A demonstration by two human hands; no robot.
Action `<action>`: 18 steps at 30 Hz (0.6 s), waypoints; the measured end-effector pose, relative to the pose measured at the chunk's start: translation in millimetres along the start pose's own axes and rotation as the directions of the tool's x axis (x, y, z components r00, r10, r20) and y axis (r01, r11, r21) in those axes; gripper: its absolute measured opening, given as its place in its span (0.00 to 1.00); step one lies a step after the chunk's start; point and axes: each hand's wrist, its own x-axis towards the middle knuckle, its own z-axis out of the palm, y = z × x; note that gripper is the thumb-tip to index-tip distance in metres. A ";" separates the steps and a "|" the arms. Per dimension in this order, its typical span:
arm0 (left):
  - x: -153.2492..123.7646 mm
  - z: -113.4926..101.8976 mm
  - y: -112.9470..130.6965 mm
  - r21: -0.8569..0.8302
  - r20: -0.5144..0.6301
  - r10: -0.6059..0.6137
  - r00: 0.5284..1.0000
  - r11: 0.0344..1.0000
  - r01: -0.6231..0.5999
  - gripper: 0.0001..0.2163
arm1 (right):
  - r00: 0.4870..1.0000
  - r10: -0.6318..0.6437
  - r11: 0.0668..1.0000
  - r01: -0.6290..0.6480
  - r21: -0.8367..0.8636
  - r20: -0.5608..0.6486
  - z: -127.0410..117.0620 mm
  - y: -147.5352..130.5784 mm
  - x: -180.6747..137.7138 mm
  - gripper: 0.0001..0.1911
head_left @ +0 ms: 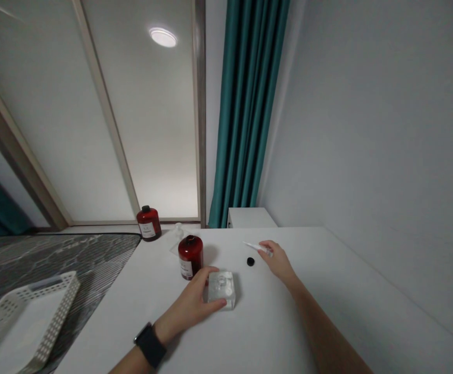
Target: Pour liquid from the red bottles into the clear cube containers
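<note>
My left hand (198,298) grips a clear square glass bottle (222,291) that stands on the white table, thumb along the near side and fingers at the far left. In my right hand (278,259), pinched between thumb and fingers, is a small white pointed piece (252,245), its thin tip aimed left; its wider end is partly hidden by the fingers. A round black cap (250,262) lies on the table just left of the right hand. Close behind the left hand stands a red bottle (190,251) with a pale label and dark top.
Another red bottle (149,223) with a black cap stands at the table's far left corner. Near it is a small translucent item (178,231). A white perforated basket (57,317) lies left of the table (273,322), on a grey patterned surface. A wall borders the right.
</note>
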 end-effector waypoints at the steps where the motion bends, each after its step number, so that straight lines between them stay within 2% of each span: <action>1: -0.1 0.3 -0.5 -0.002 0.004 -0.004 1.000 1.000 0.004 0.24 | 1.000 -0.001 0.999 0.000 -0.039 -0.018 -0.1 6.2 1.0 0.11; 9: -0.8 0.7 -2.2 0.007 0.004 -0.008 1.000 1.000 0.008 0.25 | 0.999 -0.024 0.968 0.015 -0.251 -0.034 5.0 27.5 2.9 0.08; 18: -0.6 -0.3 -0.1 0.019 0.030 -0.024 0.999 1.000 0.023 0.24 | 0.999 -0.034 0.949 0.023 -0.316 -0.028 8.7 34.6 3.5 0.14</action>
